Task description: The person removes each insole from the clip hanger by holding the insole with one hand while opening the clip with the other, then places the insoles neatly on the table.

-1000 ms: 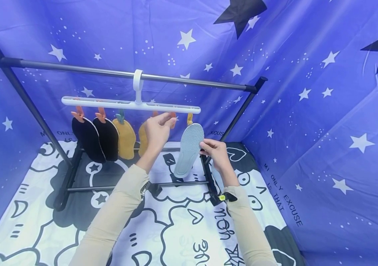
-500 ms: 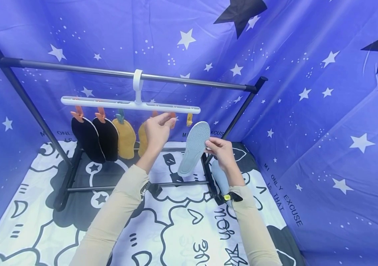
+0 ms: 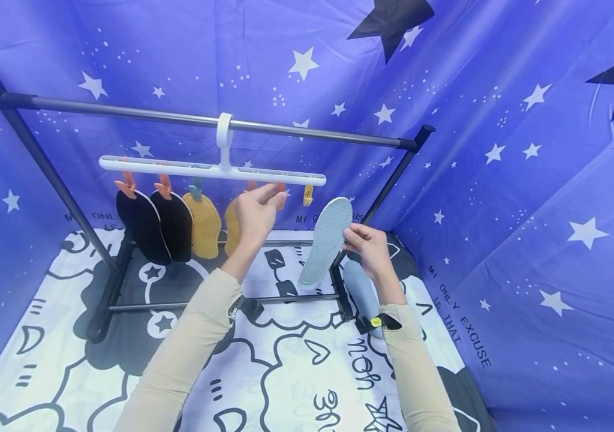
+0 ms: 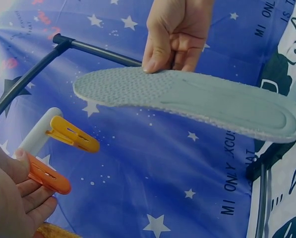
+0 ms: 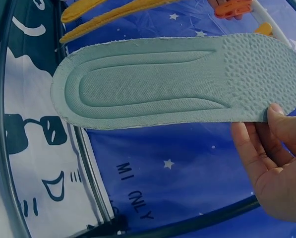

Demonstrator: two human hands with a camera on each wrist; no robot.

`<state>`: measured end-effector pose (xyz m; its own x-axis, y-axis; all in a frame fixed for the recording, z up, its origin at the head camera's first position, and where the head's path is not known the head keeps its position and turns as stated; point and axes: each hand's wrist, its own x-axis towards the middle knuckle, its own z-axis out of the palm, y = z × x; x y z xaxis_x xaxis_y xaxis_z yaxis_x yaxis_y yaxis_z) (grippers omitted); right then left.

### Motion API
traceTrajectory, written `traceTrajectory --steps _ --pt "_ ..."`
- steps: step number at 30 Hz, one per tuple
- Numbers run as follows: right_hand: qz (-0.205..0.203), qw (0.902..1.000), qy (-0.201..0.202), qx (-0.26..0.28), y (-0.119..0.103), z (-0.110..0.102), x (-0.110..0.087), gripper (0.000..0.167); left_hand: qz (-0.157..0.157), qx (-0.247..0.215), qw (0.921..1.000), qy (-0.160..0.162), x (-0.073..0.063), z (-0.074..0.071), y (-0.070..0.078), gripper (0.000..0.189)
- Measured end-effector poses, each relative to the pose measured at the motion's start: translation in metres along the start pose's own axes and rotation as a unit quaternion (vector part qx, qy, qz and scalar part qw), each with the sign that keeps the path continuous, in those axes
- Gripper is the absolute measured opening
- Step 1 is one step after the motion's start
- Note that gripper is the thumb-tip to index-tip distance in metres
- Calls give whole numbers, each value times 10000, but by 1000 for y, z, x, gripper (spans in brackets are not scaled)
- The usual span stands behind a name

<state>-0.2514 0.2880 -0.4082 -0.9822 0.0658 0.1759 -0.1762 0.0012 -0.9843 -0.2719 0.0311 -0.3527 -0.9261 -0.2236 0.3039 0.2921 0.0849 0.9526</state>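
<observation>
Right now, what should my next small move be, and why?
I'd probably lower the grey insole toward what looks like its mate by the rack's foot. Your right hand pinches it free, and both the orange clip in your left hand and the yellow clip look empty.

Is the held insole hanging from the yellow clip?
No, the right hand pinches the insole by its edge, apart from the yellow clip.
</observation>
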Motion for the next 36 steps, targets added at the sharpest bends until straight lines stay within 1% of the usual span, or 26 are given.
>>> traceTrajectory --steps 3,7,12,20,25,29,36 --pt "-59 9999 57 -90 0 -6 -1 27 0 -50 10000 -20 0 1 -1 25" --pt "-94 9998 136 -73 1 -15 0 30 -43 -134 9999 -87 -1 1 -1 25" --pt "20 9994 323 -87 3 -26 -1 30 -88 -101 9998 -125 -2 0 -1 26" --pt "137 9978 538 -365 4 -43 -1 23 88 -1 9999 -112 -2 -2 0 26" --pt "224 9959 809 -347 6 -55 -1 29 109 70 9998 -143 -2 -2 0 26" --pt "245 9944 957 -376 10 -65 0 34 83 20 9998 -182 -2 -2 0 27" --pt "434 9906 1190 -509 16 -82 -1 26 98 11 9998 -201 -2 -3 0 28"
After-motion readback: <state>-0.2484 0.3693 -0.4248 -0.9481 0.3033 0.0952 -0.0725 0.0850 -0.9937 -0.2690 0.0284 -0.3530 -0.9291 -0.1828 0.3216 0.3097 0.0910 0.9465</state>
